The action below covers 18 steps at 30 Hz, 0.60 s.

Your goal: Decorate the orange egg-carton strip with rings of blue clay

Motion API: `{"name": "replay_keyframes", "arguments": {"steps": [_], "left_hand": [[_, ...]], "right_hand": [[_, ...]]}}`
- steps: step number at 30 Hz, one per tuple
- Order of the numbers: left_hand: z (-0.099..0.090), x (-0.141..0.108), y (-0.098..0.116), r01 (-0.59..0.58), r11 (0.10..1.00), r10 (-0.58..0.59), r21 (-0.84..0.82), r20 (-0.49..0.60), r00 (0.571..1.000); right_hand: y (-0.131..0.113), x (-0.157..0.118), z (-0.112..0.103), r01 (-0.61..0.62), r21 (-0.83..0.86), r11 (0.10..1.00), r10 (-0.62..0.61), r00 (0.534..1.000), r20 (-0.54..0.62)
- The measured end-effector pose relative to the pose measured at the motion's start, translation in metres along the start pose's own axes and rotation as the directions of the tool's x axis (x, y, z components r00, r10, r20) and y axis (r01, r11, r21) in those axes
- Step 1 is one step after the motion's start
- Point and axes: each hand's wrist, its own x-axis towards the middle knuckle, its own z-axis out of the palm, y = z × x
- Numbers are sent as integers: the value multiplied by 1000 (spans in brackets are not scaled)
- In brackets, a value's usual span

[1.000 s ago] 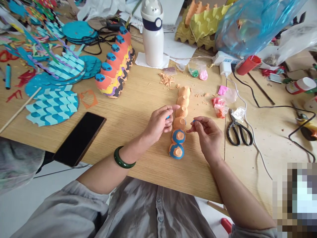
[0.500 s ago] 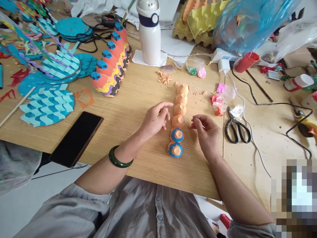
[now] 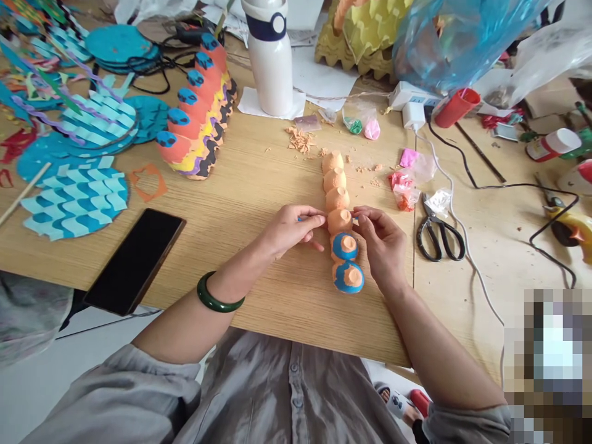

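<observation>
A row of orange, clay-covered egg-carton cups (image 3: 337,198) runs away from me on the wooden table. Its two nearest cups wear a blue clay layer (image 3: 343,247) around their orange tips. My left hand (image 3: 296,229) is at the row's left side, a bit of blue clay between thumb and fingers. On the opposite side, my right hand (image 3: 382,237) pinches another small blue piece (image 3: 355,217) close against the fourth cup from the far end. The fingers hide most of both pieces.
A finished-looking painted carton row (image 3: 198,114) stands back left, beside blue paper discs (image 3: 74,197) and a phone (image 3: 136,262). A white bottle (image 3: 268,68) rises behind. Right of my hands lie scissors (image 3: 440,235), bagged clay (image 3: 402,185) and a power strip (image 3: 411,98).
Both hands have closed in on the row, and its near end has swung to the right. The left fingers, stretched out before, are now pinched. The view has shifted slightly.
</observation>
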Motion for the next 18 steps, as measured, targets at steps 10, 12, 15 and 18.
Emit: {"name": "replay_keyframes", "arguments": {"steps": [10,12,15,18], "left_hand": [[5,0,5,217,879,-169,-425,149,974],[5,1,6,241,867,-184,-437,169,968],[6,0,8,271,857,-209,-439,185,960],[8,-2,10,281,847,-208,-452,205,956]], "right_hand": [[-17,-6,4,44,79,996,-45,999,4],[-21,-8,3,102,20,995,-101,995,-15],[-25,-9,2,150,-17,989,-150,988,-39],[-28,-10,2,153,-9,988,-153,988,-17]]}}
